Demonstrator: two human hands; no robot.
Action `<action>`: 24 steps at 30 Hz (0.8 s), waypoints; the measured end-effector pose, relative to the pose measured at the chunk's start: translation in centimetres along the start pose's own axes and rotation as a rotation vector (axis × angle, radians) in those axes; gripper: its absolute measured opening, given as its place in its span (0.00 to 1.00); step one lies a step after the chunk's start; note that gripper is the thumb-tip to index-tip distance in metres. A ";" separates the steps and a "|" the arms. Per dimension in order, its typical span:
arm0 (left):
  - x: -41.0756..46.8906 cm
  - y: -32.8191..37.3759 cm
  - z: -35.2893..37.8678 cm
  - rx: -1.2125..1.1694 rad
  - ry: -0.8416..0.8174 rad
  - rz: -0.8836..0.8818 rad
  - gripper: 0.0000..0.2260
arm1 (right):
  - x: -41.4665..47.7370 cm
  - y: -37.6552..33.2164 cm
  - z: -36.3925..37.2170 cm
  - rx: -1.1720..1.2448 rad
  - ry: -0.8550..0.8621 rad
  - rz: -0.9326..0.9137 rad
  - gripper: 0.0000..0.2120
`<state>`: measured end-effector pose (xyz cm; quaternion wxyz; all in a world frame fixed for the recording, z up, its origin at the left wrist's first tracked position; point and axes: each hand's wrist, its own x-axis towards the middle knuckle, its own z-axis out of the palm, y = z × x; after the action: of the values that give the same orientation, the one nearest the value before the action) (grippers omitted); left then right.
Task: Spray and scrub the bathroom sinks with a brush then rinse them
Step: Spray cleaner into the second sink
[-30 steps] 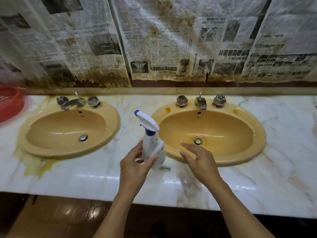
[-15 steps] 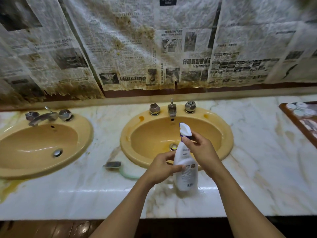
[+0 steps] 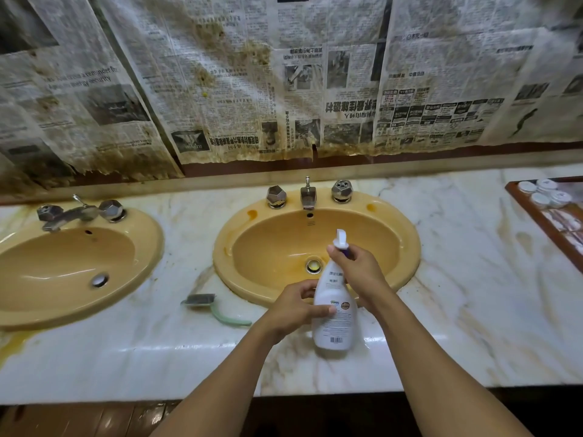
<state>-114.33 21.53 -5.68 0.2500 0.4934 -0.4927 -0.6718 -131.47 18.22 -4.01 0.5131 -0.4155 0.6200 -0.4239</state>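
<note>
A white spray bottle with a purple collar stands upright on the marble counter, just in front of the right yellow sink. My left hand grips the bottle's body from the left. My right hand wraps round its neck just below the nozzle, which points toward the right sink. A second yellow sink lies at the left. A pale green scrub brush lies on the counter between the two sinks.
Each sink has a chrome tap with two knobs. A brown tray of small white-lidded jars sits at the far right. Stained newspaper covers the wall behind. Yellow stains mark the counter at the lower left.
The bottle moved from between the sinks to the front of the right sink. My right hand, free a second ago, now holds its neck. The view has shifted right.
</note>
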 end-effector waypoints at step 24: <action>-1.0 -0.6 -2.0 0.035 -0.012 0.038 0.21 | -0.2 0.0 3.8 -0.103 0.176 0.102 0.13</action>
<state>-112.01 21.73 -5.86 0.2512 0.4843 -0.5152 -0.6610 -127.65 17.97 -4.36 0.4557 -0.3702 0.7040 -0.3997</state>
